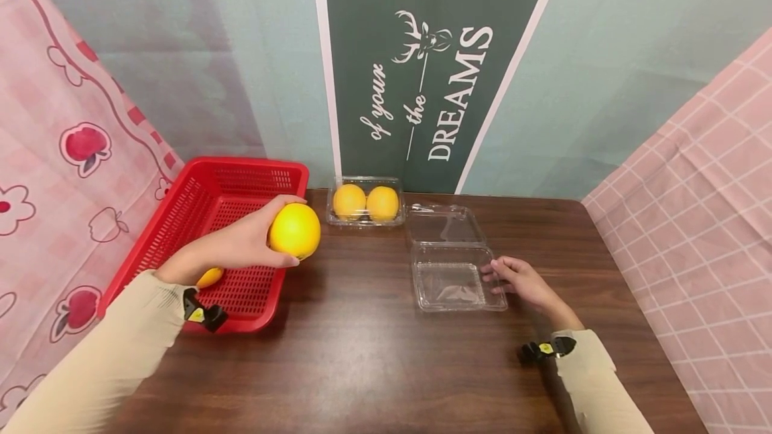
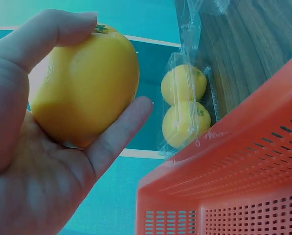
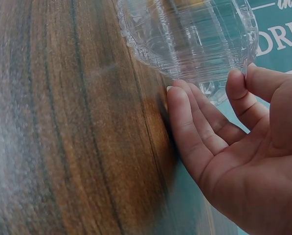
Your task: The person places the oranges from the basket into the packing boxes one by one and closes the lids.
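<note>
My left hand [image 1: 250, 236] grips a yellow-orange orange [image 1: 295, 231] above the right rim of the red basket. In the left wrist view, thumb and fingers curl round this orange [image 2: 87, 88], and its green stem end shows near the thumb tip. An opened clear plastic clamshell box [image 1: 449, 284] lies on the table with its lid folded back toward the wall. At the box's right edge is my right hand [image 1: 525, 283]. The right wrist view shows that thumb and forefinger pinching the rim of the box [image 3: 190, 44], other fingertips against its side.
The red basket [image 1: 274, 300] stands at the left, with part of another orange fruit [image 1: 210, 278] visible inside under my forearm. Against the back wall sits a closed clear box [image 1: 365, 221] containing two oranges. Curtain-like cloths hang at the back and both sides of the brown table [image 1: 362, 367].
</note>
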Demonstrator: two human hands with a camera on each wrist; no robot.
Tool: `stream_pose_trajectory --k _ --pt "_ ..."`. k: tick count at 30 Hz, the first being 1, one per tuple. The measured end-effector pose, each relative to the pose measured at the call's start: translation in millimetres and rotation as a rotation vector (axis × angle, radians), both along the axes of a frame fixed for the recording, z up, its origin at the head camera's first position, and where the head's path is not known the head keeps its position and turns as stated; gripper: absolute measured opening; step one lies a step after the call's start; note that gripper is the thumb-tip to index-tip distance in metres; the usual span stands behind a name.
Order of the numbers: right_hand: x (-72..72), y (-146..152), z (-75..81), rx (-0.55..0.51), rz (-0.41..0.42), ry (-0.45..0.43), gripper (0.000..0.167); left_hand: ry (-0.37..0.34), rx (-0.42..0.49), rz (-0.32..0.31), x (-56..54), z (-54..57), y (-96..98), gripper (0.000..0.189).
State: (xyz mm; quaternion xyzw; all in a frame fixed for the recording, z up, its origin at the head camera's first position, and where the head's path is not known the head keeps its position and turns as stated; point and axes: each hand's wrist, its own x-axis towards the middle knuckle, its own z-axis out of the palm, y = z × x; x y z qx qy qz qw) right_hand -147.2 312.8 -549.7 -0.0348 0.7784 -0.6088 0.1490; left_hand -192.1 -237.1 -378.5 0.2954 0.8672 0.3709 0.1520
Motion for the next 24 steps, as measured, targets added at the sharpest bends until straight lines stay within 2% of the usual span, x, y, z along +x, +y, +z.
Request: stream_pose_trajectory --k 11,24 --pt "1.6 1 -1.6 0.001 0.001 -0.001 0.043 -0.011 0.028 -0.025 0.9 0.8 8.5 0.092" --pt "4.1 -2 -4.8 -0.012 -0.004 0.001 0.044 -0.001 0.074 -0.046 2.7 -6.2 30.2 0.091"
